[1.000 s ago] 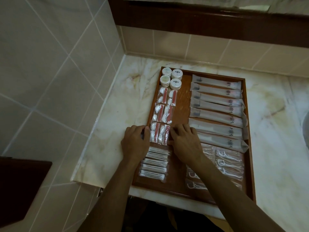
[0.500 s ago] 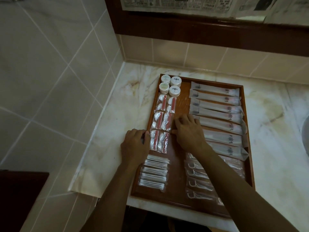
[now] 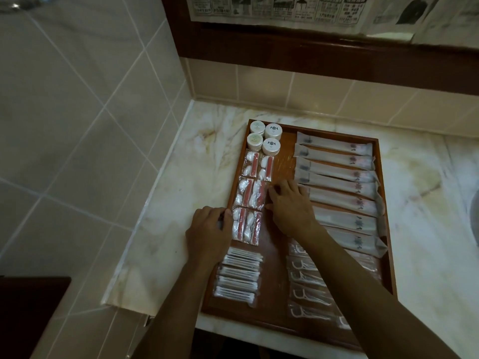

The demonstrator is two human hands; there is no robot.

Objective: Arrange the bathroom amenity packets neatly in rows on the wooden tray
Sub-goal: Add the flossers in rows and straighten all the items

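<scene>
A wooden tray [image 3: 282, 318] lies on the marble counter. Its left column holds several white jars [image 3: 271, 139], red-and-white packets [image 3: 252, 195] in pairs, and cotton-swab packets [image 3: 238, 277]. Long toothbrush packets [image 3: 337, 177] fill the right side, with floss-pick packets [image 3: 308, 288] below them. My left hand [image 3: 207, 234] rests at the tray's left rim, its fingertips against the lowest red-and-white pair. My right hand [image 3: 291, 206] lies flat on the tray, fingertips touching the right edge of the middle red-and-white pair. Neither hand holds anything.
The marble counter [image 3: 181, 203] meets a tiled wall [image 3: 77, 112] on the left and a dark wooden frame [image 3: 311, 55] at the back. A sink edge [image 3: 475, 218] shows at the far right. A dark surface [image 3: 31, 307] sits at lower left.
My right hand has moved up from the lowest red-and-white pair to the middle pair. My left hand has stayed at the tray's left rim. The camera view has tilted upward slightly.
</scene>
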